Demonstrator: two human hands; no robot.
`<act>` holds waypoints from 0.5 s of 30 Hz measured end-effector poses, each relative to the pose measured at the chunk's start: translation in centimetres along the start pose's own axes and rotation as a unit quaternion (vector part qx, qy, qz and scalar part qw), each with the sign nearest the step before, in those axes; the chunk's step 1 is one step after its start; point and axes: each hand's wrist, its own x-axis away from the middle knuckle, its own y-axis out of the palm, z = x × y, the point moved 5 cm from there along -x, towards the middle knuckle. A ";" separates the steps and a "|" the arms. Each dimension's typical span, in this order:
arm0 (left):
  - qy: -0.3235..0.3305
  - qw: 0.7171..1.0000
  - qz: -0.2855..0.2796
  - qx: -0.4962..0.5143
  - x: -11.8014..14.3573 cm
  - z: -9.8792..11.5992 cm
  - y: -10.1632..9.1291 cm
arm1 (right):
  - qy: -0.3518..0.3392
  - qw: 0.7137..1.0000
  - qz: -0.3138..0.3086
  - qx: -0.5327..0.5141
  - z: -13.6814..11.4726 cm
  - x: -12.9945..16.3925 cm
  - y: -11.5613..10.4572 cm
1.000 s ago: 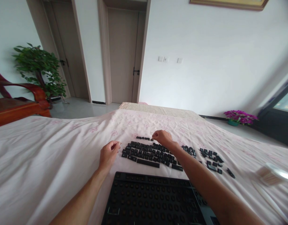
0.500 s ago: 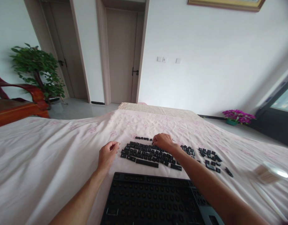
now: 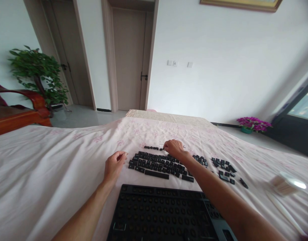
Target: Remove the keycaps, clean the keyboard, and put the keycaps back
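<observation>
My right hand point(image 3: 173, 148) is over the far edge of the loose black keycaps point(image 3: 154, 164). Its fingertips are pinched on a small dark keycap point(image 3: 164, 148), mostly covered by the fingers. Just left of it lies a short row of small keycaps point(image 3: 151, 147). To the left of the main group my left hand point(image 3: 115, 163) rests by the cloth, thumb and fingers drawn together, with nothing visible between them. Nearest me is a black keyboard point(image 3: 159, 211) stripped of its keycaps, its right part hidden under my right forearm.
More keycaps point(image 3: 223, 165) lie scattered to the right on the pink floral cloth point(image 3: 76, 160). A clear container of thin sticks point(image 3: 286, 184) stands further right. Beyond are a wooden chair point(image 3: 23, 107), a leafy plant point(image 3: 38, 73) and purple flowers point(image 3: 254, 124).
My right hand has shifted slightly away from me, toward the short far row of keycaps. My left hand stays nearly where it was.
</observation>
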 end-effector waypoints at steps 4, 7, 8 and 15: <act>-0.003 1.000 0.001 0.006 0.0 0.1 0.0 | 0.004 1.000 -0.003 -0.001 0.4 -0.4 0.5; -0.002 1.000 0.002 0.003 0.0 0.1 0.0 | 0.008 1.000 -0.004 -0.006 0.5 -0.5 0.7; -0.002 1.000 0.002 0.001 0.0 0.1 0.0 | 0.010 1.000 -0.004 -0.009 0.6 -0.5 0.7; -0.004 1.000 0.000 -0.001 0.0 0.1 -0.1 | 0.024 0.999 -0.004 -0.035 2.0 0.5 -0.3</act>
